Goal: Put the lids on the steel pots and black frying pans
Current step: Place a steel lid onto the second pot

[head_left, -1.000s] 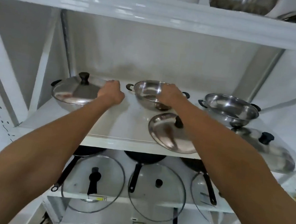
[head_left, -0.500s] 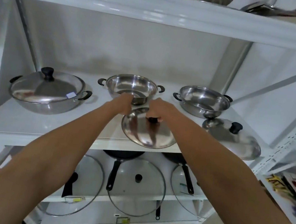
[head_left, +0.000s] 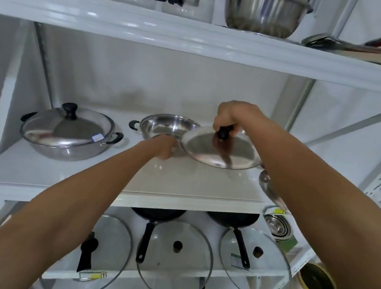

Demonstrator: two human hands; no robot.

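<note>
- Three glass lids [head_left: 174, 260] lean at the front of the lower shelf, nearest to me, each just ahead of a black frying pan [head_left: 158, 213]; two pans show plainly, and the leftmost one hides behind my left forearm.
- One level up, my left hand [head_left: 165, 146] sits at the near rim of the open steel pot [head_left: 165, 125], fingers curled in; I cannot tell whether they actually pinch the rim.
- My right hand [head_left: 229, 116] is clenched around the black knob [head_left: 224, 132] of a steel lid [head_left: 220, 150], holding it tilted, its far-left edge over the open pot's right side.
- To the left on the same white shelf [head_left: 191, 181], well apart, another steel pot [head_left: 68, 131] already wears its lid, a small sticker near the rim.
- Right of my right forearm, only a sliver of one more steel lid's edge [head_left: 268, 188] peeks out.
- Farthest off, on the top shelf, a steel bowl [head_left: 263, 11] stands beside glassware with black handles.
</note>
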